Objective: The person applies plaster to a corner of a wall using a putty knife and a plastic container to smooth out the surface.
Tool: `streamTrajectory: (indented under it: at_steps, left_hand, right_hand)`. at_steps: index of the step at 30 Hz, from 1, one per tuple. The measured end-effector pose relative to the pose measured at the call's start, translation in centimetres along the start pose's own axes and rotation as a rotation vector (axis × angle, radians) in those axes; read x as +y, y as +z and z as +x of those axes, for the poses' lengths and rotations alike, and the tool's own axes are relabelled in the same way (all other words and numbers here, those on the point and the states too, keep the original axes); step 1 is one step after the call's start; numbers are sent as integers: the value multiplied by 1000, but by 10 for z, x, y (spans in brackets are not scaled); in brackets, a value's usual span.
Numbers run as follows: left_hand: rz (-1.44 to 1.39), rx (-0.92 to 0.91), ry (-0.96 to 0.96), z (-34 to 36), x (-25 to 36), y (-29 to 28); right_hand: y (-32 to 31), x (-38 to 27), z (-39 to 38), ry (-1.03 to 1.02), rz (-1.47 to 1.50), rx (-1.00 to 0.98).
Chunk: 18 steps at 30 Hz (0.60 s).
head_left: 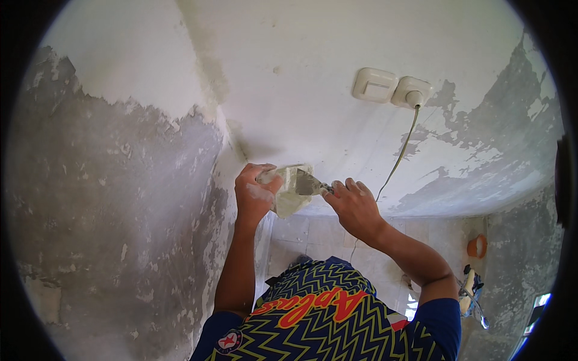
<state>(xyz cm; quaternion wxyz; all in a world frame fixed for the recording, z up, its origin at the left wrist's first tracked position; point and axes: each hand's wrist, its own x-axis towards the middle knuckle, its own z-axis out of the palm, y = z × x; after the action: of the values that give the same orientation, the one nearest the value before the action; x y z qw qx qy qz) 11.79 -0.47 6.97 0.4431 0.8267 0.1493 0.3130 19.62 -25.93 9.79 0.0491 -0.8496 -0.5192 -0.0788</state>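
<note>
My left hand (256,192), its fingers smeared with white, grips a pale, putty-coated piece (291,195). That piece looks like a small cut container or board, but its exact kind is hard to make out. From the right, my right hand (355,207) holds a putty knife (308,183) by its handle, with my fingers wrapped round it. The knife's grey blade lies against the pale piece. Both hands are in front of the white wall (301,114), close to the room's corner.
A light switch (374,85) and a socket (412,92) with a plugged-in cord (400,157) sit on the wall. Bare grey plaster covers the left wall (114,210). An orange round object (477,246) lies on the tiled floor (415,228) at the right.
</note>
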Motion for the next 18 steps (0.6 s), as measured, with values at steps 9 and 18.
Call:
streamTrajectory:
  at_steps: [9,18]
  left_hand:
    - [52,-88,64,5,22,5]
    - [124,64,-6,8,-10,-3]
  right_hand:
    - [34,0,4,-26,-109,80]
    - [20,17,-9,113,-104,26]
